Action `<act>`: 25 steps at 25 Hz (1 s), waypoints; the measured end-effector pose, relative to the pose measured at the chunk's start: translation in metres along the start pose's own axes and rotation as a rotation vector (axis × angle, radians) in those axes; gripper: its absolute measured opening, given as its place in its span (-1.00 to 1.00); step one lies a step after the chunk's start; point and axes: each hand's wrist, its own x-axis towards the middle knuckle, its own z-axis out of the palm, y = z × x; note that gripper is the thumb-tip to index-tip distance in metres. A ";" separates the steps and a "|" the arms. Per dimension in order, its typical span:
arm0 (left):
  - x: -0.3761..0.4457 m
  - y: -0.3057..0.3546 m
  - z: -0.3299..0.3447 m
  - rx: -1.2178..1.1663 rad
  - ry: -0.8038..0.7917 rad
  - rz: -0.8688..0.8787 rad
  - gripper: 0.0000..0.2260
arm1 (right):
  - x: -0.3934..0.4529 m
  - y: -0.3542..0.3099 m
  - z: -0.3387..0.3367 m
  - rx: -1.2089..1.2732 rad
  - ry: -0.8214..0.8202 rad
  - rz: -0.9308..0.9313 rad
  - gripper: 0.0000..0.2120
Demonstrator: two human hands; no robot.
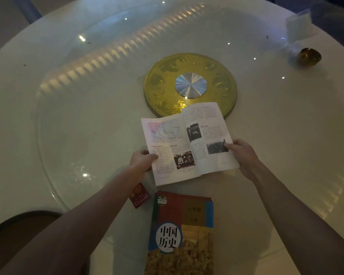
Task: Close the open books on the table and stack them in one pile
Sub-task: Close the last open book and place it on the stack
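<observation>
An open book (187,143) with maps, photos and text lies spread in the middle of the round white table (72,120). My left hand (142,160) grips its left page edge, thumb on the paper. My right hand (242,153) grips the right page edge the same way. Nearer to me lies a closed book (182,233) with a colourful cover and a white circle bearing Chinese characters. Its near end runs out of the frame.
A gold disc with a silver hub (190,85) sits at the table's centre, just behind the open book. A small red packet (139,197) lies under my left forearm. A gold round object (309,56) and a clear bag (298,26) rest at the far right. A dark chair (18,227) stands at lower left.
</observation>
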 end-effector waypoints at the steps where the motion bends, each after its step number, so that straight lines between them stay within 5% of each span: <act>1: -0.004 0.003 0.001 -0.028 -0.019 0.044 -0.91 | -0.003 -0.005 0.000 0.036 -0.030 -0.034 -0.85; 6: -0.038 0.033 0.023 -0.169 -0.147 0.246 -0.93 | -0.040 -0.041 0.023 0.122 -0.306 -0.142 -0.71; 10: -0.065 0.040 0.041 -0.184 -0.471 0.207 -0.51 | -0.078 -0.059 0.067 -0.136 -0.446 -0.167 -0.66; 17: -0.091 0.020 0.038 -0.210 -0.412 0.187 -0.63 | -0.111 -0.062 0.064 -0.322 -0.118 -0.374 -0.69; 20: -0.096 0.012 0.029 -0.083 -0.206 0.187 -0.55 | -0.136 -0.063 0.042 -0.081 -0.168 -0.378 -0.68; 25: -0.123 -0.012 0.013 -0.313 -0.323 0.041 -0.66 | -0.180 -0.042 0.007 0.153 -0.314 -0.291 -0.67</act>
